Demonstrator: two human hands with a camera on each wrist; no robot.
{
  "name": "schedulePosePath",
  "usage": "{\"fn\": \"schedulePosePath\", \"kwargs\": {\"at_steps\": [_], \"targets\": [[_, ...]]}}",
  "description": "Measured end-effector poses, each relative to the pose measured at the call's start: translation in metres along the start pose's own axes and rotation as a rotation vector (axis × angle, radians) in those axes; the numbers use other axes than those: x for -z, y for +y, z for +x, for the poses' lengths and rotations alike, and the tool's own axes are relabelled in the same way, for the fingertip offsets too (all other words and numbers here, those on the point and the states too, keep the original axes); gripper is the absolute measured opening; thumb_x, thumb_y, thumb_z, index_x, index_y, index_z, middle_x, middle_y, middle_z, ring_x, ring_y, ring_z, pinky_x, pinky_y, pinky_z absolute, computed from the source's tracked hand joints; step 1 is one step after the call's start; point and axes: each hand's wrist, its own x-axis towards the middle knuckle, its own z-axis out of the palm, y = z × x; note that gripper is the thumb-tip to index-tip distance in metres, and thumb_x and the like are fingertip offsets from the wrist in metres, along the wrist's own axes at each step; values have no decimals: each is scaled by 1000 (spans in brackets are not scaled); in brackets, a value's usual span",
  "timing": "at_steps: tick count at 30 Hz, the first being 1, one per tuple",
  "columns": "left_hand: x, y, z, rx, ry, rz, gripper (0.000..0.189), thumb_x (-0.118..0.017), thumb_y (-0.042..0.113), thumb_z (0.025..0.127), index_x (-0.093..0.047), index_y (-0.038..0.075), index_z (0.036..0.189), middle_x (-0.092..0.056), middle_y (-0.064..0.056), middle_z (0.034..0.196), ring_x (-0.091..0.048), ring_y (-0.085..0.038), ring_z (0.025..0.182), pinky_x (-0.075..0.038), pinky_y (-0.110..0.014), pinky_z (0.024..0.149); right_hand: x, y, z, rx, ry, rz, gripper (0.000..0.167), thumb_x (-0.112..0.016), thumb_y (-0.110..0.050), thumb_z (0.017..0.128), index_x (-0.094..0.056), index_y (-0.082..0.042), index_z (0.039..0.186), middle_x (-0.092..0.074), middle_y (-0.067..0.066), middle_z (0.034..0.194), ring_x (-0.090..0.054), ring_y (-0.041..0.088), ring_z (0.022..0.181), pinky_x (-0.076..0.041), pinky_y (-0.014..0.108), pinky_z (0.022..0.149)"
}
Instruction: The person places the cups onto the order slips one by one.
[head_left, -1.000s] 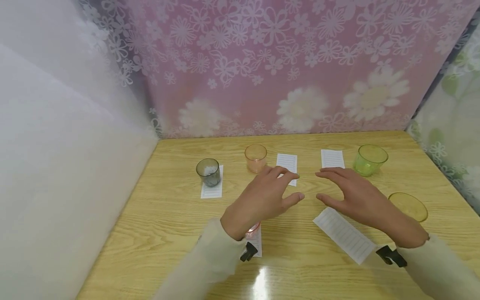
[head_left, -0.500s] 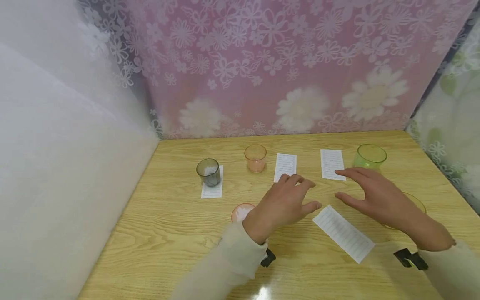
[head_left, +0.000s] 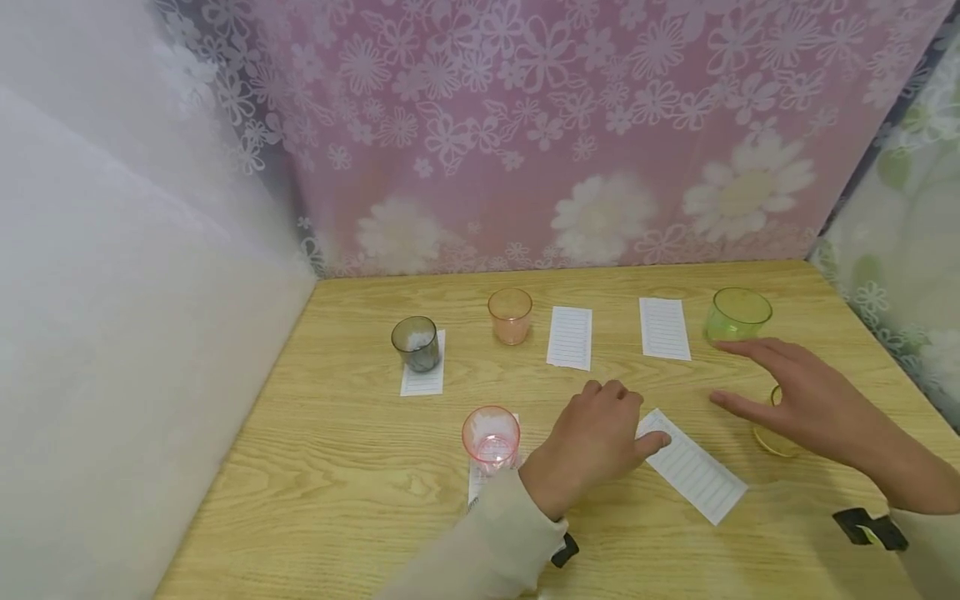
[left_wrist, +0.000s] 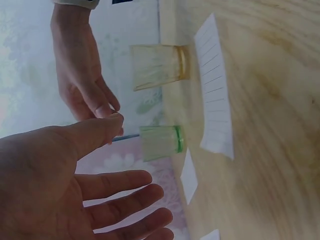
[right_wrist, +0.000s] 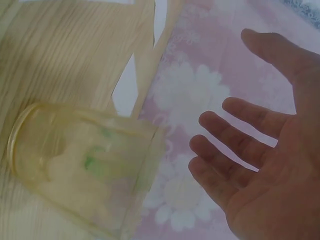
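Now, steady — left hand loose and empty near the slanted paper slip, right hand likewise beside the upright yellow cup — which would want a light, level grip.

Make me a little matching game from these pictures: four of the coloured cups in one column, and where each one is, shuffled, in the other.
Cups
1. Grey cup
2. Orange cup
3. Pink cup
4. Yellow cup

Places
A. Mostly hidden behind the right hand in the head view
B. On a lined slip, close to the left sleeve in the head view
C. Farthest left of all the cups in the head view
D. On bare wood, just left of a paper sheet

Right pairs: 1-C, 2-D, 3-B, 4-A
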Motion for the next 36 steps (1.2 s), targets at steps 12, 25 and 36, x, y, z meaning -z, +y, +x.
{"fn": "schedulePosePath", "kwargs": {"at_steps": [12, 25, 36], "targets": [[-44, 15, 3, -65, 36, 149, 40, -66, 66, 103, -76, 27, 106, -70, 13, 105, -60, -7, 92, -51, -22, 72, 1, 29, -11, -84, -18, 9, 82, -89, -40, 92, -55, 2, 153, -54, 39, 149, -50, 63, 128, -45, 77, 91], [-58, 22, 5, -86, 121, 279, 38, -64, 66, 103, -76, 29, 106, -72, 12, 102, -63, -6, 89, -51, -20, 71, 1, 49, -23, -203, -87, -18, 92, -82, -48, 96, -44, 9, 159, -47, 46, 150, -44, 68, 129, -41, 82, 93], [-72, 31, 7, -54, 142, 390, 34, -66, 65, 102, -75, 33, 108, -69, 13, 103, -60, -5, 91, -52, -20, 75, 3, 70, -36, -274, -225, 2, 100, -75, -56, 100, -35, 11, 164, -48, 50, 147, -49, 72, 123, -47, 78, 83]]}}
